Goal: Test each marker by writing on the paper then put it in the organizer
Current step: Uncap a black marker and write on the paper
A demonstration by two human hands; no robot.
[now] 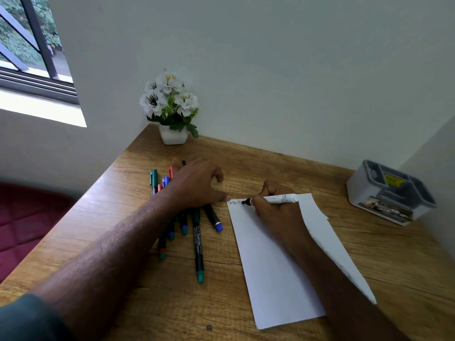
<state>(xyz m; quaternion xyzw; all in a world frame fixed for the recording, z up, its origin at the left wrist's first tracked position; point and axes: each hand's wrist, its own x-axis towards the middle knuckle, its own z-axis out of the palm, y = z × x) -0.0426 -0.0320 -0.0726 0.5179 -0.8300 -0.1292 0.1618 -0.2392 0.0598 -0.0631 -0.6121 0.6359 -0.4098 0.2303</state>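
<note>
At the far left a window [29,45] was cut off by the frame edge, and a dark red cushioned seat [27,225] showed below the table [152,303] only in part. Your left hand [194,185] lay palm down over the loose pile of markers [199,249], fingers relaxed and spread, gripping nothing; it hid the middles of most pens, so you could count only caps and tails in green, blue and red. Whether the thumb touched the paper's corner was hard to tell. Behind the pile, in the far corner, stood a small white pot of white flowers [171,104].

Right of the pile lay the white paper [270,267], with a few small letters near its far left corner, too small to read surely. Your right hand [273,210] pinched a white marker [280,199] with a black tip, the tip touching the paper beside those letters; your fingers covered the barrel's middle. At the far right, against the wall, sat the grey organizer [391,193], its compartments dark, its label blurred.
</note>
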